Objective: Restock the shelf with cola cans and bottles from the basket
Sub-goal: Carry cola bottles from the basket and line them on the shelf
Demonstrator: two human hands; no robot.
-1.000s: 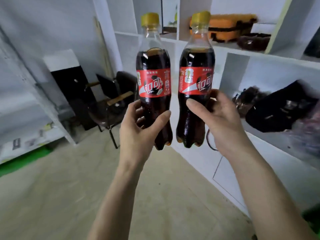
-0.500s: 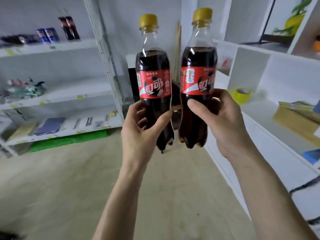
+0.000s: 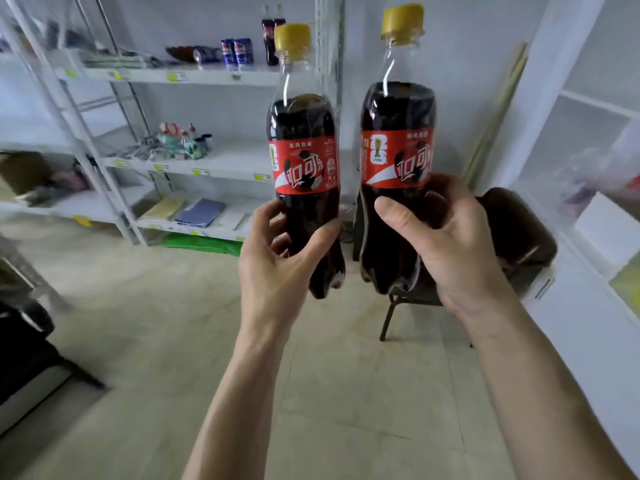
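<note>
Left hand [image 3: 277, 271]: wrapped round lower body of left cola bottle [image 3: 304, 168], centre frame; upright, yellow cap
Right hand [image 3: 446, 244]: grips right cola bottle [image 3: 396, 161] below red label; bottles side by side, apart
Shelf [image 3: 194, 76]: metal rack, upper left; 2 blue cans [image 3: 237, 53] + 2 small cola bottles [image 3: 271, 32] on top tier, partly behind left cap
Around: dark chair [image 3: 512, 237] behind right hand; green strip [image 3: 202, 243] under rack
Unclear: mid-tier packets [image 3: 178, 142] blurred; basket not seen
</note>
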